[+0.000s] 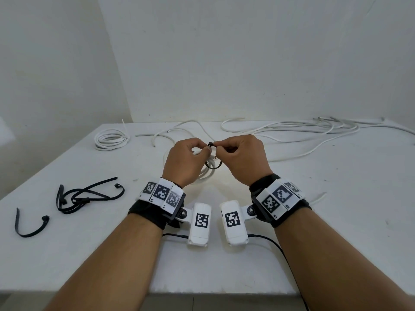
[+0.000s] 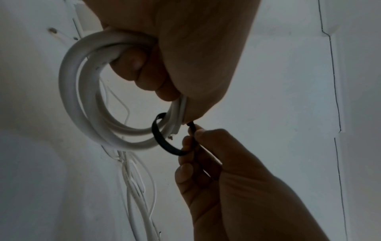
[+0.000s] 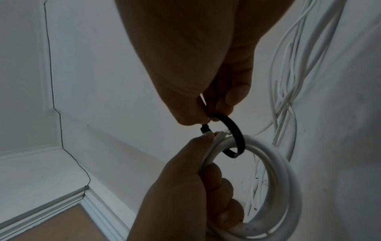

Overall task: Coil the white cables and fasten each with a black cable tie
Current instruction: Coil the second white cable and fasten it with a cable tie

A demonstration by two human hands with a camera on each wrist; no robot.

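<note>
Above the middle of the white table [image 1: 67, 254], my left hand [image 1: 188, 156] grips a coiled white cable [image 2: 72, 104] [image 3: 278, 171], fingers curled through the coil. A black cable tie [image 2: 163, 140] [image 3: 237, 130] [image 1: 214, 166] loops loosely around the coil's strands. My right hand [image 1: 238, 151] pinches the tie's ends between thumb and fingers just beside the left thumb. The tie's head [image 1: 210, 144] shows between both hands. The coil hangs mostly hidden behind the left hand in the head view.
Another coiled white cable [image 1: 111, 139] lies at the far left. Loose white cables [image 1: 292, 129] sprawl along the back and right of the table. Several spare black ties [image 1: 83, 196] lie at the left, one apart [image 1: 29, 225]. Walls border the table's back and left.
</note>
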